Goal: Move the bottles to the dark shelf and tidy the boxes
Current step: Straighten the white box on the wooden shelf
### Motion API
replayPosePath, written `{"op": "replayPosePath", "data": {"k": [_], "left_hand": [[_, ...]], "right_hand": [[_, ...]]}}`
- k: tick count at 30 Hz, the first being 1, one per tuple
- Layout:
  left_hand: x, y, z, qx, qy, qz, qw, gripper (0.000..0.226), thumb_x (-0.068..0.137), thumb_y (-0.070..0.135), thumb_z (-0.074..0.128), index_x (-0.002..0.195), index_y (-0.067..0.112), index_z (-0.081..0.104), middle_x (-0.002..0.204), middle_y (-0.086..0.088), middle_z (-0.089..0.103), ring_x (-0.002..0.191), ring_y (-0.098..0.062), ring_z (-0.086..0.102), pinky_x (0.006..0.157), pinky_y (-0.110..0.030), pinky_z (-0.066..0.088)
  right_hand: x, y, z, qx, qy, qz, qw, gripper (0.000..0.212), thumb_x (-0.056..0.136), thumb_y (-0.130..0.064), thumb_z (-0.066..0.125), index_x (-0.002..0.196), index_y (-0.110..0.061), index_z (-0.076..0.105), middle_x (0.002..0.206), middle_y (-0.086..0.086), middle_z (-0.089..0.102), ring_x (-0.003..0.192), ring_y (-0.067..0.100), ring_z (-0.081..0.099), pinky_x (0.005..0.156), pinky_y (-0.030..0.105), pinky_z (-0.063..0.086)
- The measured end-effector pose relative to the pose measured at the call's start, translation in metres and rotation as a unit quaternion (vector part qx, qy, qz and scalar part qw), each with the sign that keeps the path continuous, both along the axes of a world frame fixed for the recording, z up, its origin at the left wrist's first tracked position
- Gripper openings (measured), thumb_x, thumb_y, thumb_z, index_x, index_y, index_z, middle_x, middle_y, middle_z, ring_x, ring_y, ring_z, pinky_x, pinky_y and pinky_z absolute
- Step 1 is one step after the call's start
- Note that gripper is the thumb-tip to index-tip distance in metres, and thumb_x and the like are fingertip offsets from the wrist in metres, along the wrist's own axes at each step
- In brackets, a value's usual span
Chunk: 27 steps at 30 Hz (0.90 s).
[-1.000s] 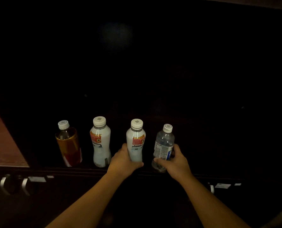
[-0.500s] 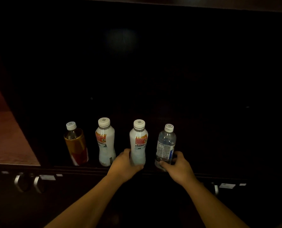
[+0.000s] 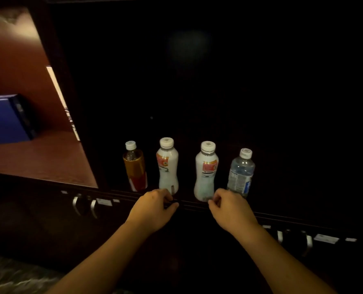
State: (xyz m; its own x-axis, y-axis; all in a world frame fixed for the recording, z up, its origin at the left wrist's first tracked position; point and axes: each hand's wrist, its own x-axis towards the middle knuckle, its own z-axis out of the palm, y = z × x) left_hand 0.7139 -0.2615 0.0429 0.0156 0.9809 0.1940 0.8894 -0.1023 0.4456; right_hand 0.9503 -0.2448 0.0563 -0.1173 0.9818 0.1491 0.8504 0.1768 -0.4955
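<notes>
Now 4 bottles [image 3: 206,170] on shelf [image 3: 282,204].

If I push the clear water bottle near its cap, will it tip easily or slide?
The clear water bottle is tall and narrow and stands upright near the edge of the dark shelf, so a push near the cap would probably tip it. It looks mostly full, so it is likely rather heavy. Its thin clear wall may dent.

Clear plastic water bottle [image 3: 240,173], glossy; two white plastic bottles [image 3: 168,165] with paper-like labels; dark shelf [image 3: 282,198] of smooth dark wood; cabinet handles [image 3: 76,204] of shiny metal.
</notes>
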Motion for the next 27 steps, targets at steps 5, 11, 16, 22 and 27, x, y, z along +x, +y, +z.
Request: {"op": "replayPosePath", "data": {"k": [5,11,16,22,27], "left_hand": [[-0.075,-0.025,0.009,0.024,0.013,0.004,1.0,0.021,0.088,0.058,0.057,0.097,0.039,0.06,0.095,0.018,0.058,0.083,-0.001,0.057,0.071,-0.022,0.05],[-0.205,-0.062,0.016,0.033,0.021,0.046,0.998,0.019,0.09,0.056,0.056,0.091,0.037,0.061,0.092,0.018,0.056,0.078,-0.001,0.056,0.066,-0.02,0.047],[-0.322,-0.079,0.029,0.046,0.041,0.109,0.992,0.02,0.087,0.055,0.058,0.09,0.035,0.062,0.088,0.016,0.057,0.08,-0.004,0.057,0.073,-0.027,0.053],[-0.423,-0.073,0.047,0.028,0.053,0.132,0.989,0.024,0.086,0.054,0.063,0.094,0.032,0.064,0.091,0.014,0.06,0.08,-0.004,0.058,0.075,-0.029,0.056],[-0.465,-0.042,0.053,0.024,0.053,0.129,0.99,0.025,0.086,0.055,0.063,0.094,0.03,0.065,0.091,0.012,0.062,0.082,-0.006,0.06,0.075,-0.031,0.055]], "right_hand": [[-0.083,-0.013,0.016,0.052,-0.022,0.077,0.995,0.018,0.093,-0.04,0.06,0.082,-0.026,0.058,0.074,-0.008,0.058,0.067,0.01,0.055,0.054,0.025,0.039],[-0.215,-0.03,0.025,0.08,-0.039,0.143,0.986,0.02,0.094,-0.041,0.059,0.079,-0.029,0.053,0.074,-0.009,0.055,0.065,0.005,0.052,0.052,0.02,0.034],[-0.331,-0.04,0.03,0.091,-0.041,0.168,0.981,0.019,0.095,-0.042,0.057,0.08,-0.03,0.055,0.076,-0.009,0.056,0.065,0.005,0.055,0.053,0.019,0.04],[-0.422,-0.03,0.036,0.1,-0.041,0.162,0.981,0.018,0.095,-0.042,0.056,0.082,-0.028,0.054,0.078,-0.01,0.054,0.069,0.006,0.053,0.055,0.019,0.038],[-0.465,-0.001,0.034,0.08,-0.033,0.13,0.988,0.016,0.093,-0.042,0.057,0.088,-0.027,0.059,0.082,-0.01,0.056,0.073,0.009,0.056,0.064,0.031,0.055]]}}
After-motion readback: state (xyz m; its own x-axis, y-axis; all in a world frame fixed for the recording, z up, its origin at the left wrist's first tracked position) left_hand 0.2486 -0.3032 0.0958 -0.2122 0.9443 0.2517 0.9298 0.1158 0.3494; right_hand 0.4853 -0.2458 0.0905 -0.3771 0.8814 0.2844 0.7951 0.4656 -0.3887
